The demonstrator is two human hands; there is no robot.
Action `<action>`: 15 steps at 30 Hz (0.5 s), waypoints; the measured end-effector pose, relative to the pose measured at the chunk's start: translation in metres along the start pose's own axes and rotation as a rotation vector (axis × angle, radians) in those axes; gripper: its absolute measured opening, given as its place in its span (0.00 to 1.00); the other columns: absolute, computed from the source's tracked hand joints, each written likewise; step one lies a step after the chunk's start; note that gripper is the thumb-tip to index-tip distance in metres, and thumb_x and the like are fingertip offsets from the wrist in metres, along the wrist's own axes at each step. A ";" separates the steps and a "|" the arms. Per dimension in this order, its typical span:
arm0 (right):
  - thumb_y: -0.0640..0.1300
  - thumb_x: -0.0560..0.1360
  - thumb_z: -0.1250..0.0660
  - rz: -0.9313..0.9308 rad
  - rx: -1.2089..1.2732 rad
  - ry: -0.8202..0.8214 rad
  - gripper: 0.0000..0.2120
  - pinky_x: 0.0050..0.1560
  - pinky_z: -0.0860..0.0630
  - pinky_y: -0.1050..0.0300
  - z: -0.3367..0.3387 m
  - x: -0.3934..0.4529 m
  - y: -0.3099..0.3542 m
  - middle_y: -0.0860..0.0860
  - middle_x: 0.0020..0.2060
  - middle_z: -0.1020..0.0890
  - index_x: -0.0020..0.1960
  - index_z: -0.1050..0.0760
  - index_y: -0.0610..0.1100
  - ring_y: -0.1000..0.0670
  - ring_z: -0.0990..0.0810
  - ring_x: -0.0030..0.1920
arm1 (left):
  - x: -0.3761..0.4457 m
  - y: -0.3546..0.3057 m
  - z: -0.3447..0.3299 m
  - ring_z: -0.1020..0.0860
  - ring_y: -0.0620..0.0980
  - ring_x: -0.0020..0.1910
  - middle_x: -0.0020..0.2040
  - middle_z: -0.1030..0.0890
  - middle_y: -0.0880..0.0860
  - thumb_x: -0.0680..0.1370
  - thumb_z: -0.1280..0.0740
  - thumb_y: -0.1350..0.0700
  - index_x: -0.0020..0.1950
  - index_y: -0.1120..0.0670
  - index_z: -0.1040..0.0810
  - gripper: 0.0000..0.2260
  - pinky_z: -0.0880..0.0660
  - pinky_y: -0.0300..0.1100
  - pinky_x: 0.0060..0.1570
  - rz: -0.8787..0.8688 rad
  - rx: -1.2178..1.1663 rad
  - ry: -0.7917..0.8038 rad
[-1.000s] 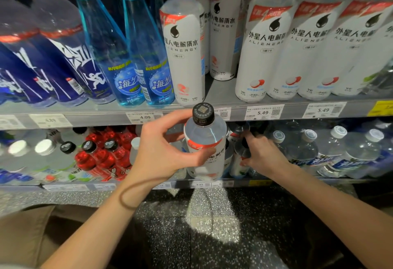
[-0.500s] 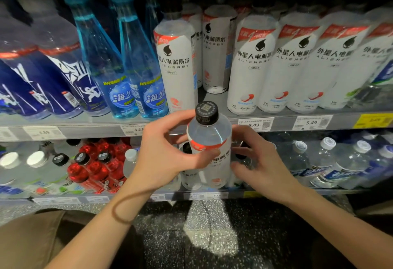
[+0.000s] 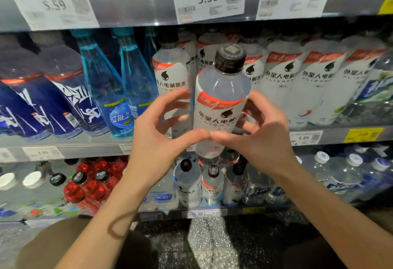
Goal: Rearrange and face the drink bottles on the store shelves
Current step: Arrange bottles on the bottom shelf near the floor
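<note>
Both hands, left hand (image 3: pixel 155 139) and right hand (image 3: pixel 263 139), held one white-labelled electrolyte water bottle (image 3: pixel 219 107) before the middle shelf (image 3: pixel 89 150), fingers curled round it. It was not yet placed; the gap in the white row looked unfilled.

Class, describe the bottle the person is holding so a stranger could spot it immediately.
Start at the middle shelf of white-labelled bottles. In front of it, the left hand and right hand hold one white-labelled bottle. Unlike its neighbours, it is off the shelf, its black cap nearest the camera.
</note>
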State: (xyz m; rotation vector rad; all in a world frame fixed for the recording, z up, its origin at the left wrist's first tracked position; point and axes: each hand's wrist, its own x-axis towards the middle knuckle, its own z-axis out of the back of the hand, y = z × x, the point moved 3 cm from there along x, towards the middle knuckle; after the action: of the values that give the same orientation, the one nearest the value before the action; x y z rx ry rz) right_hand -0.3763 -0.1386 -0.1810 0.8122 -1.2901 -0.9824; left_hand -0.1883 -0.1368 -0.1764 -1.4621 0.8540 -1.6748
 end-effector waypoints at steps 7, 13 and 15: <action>0.40 0.62 0.17 0.044 0.012 -0.102 0.32 0.57 0.19 0.49 -0.009 0.017 0.004 0.54 0.54 0.17 0.63 0.24 0.45 0.53 0.19 0.59 | -0.004 0.011 -0.001 0.21 0.44 0.57 0.56 0.20 0.50 0.74 0.26 0.57 0.62 0.54 0.19 0.16 0.23 0.35 0.54 -0.006 0.119 -0.072; 0.40 0.63 0.17 0.047 0.015 -0.172 0.31 0.55 0.20 0.59 -0.015 0.025 -0.007 0.55 0.55 0.18 0.63 0.24 0.45 0.58 0.20 0.58 | -0.004 0.019 -0.006 0.21 0.42 0.58 0.60 0.21 0.47 0.76 0.31 0.69 0.66 0.51 0.22 0.21 0.23 0.34 0.55 0.021 0.168 -0.038; 0.40 0.62 0.17 0.064 0.022 -0.203 0.32 0.55 0.20 0.57 -0.015 0.027 -0.010 0.53 0.55 0.18 0.63 0.25 0.43 0.56 0.19 0.57 | -0.006 0.022 -0.008 0.21 0.43 0.60 0.61 0.21 0.48 0.76 0.33 0.71 0.68 0.53 0.23 0.23 0.23 0.34 0.55 0.022 0.174 -0.013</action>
State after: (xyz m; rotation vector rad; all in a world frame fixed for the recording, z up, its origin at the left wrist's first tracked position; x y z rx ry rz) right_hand -0.3627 -0.1681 -0.1819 0.6965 -1.4942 -1.0204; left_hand -0.1933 -0.1428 -0.1989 -1.3392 0.6957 -1.6775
